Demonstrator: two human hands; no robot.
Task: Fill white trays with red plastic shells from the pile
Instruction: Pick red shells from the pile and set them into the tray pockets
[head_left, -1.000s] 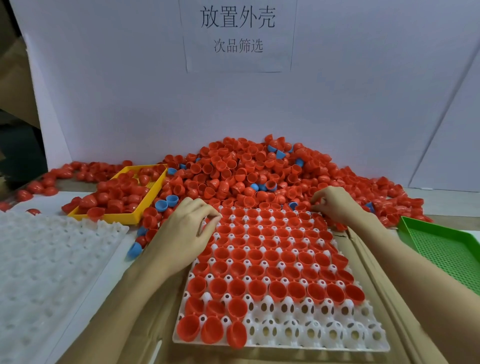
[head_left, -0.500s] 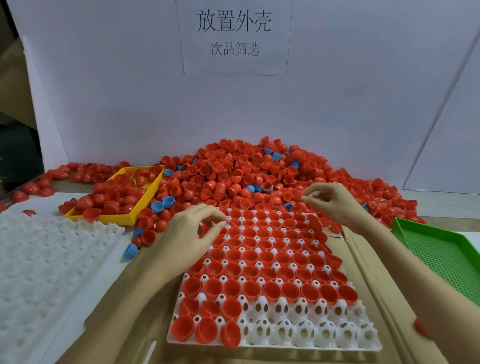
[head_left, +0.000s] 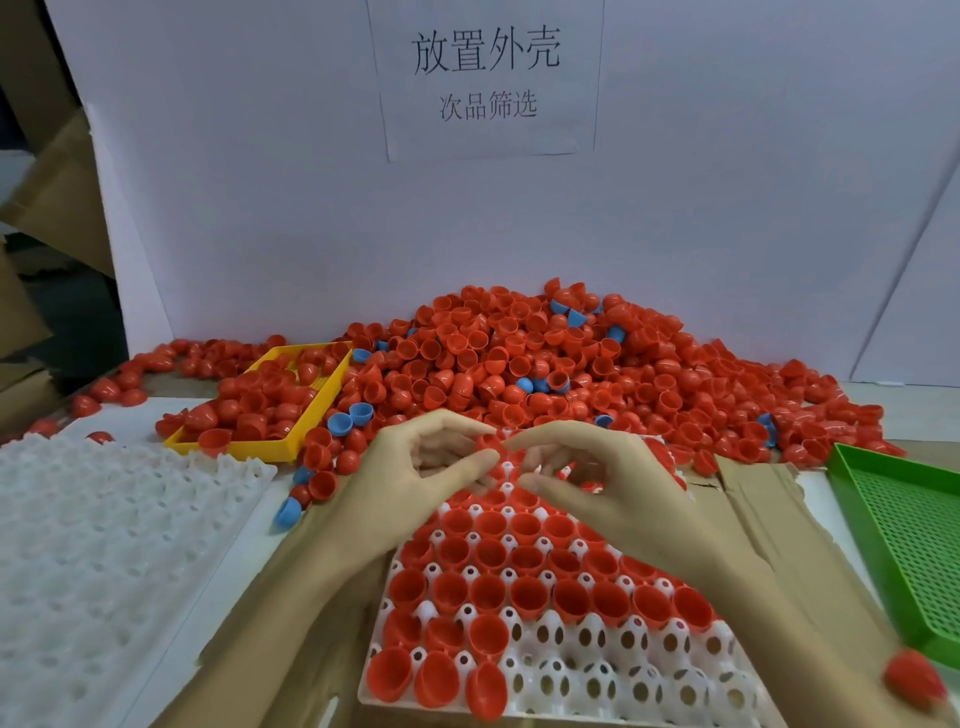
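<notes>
A big pile of red shells (head_left: 545, 364), with a few blue ones mixed in, lies against the white back wall. In front of it is a white tray (head_left: 649, 691); most of its cups hold red shells, while the near right rows stand bare. Both hands hover over the tray's far end, fingertips almost meeting. My left hand (head_left: 415, 478) pinches a red shell (head_left: 488, 442) between thumb and forefinger. My right hand (head_left: 602, 488) has curled fingers, and its forefinger tip reaches that shell. What its palm holds is hidden.
A yellow tray (head_left: 260, 449) of red shells sits at the left of the pile, with blue shells (head_left: 348, 418) beside it. Bare white trays (head_left: 104, 519) lie at far left, a green mesh tray (head_left: 909, 545) at right. Cardboard (head_left: 769, 499) underlies the tray. A blurred red shell (head_left: 914, 675) lies near right.
My right hand has left the pile's edge and moved left toward the middle. My left hand has shifted right from the tray's left edge, so both now meet over the tray's far end.
</notes>
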